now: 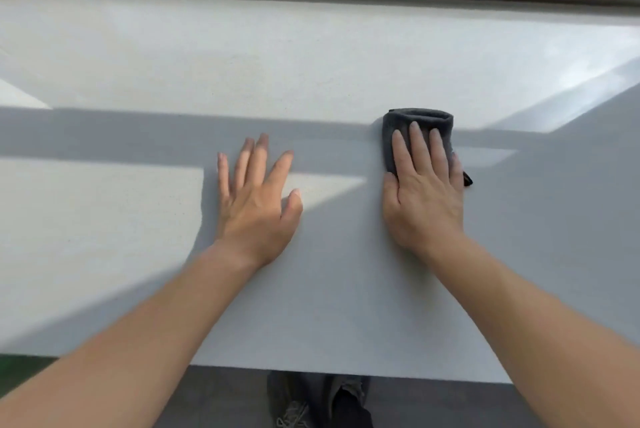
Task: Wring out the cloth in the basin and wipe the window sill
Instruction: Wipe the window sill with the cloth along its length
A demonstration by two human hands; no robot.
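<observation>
Pressing cloth [419,117] on sill [311,64], right hand [424,195] flat

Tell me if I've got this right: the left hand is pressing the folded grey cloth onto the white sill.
Not quite. It is the right hand, not the left, that presses the folded grey cloth onto the white sill, its fingers straight on top. The left hand holds no cloth; its fingers are spread over the bare sill beside it. The head view shows this.
</observation>
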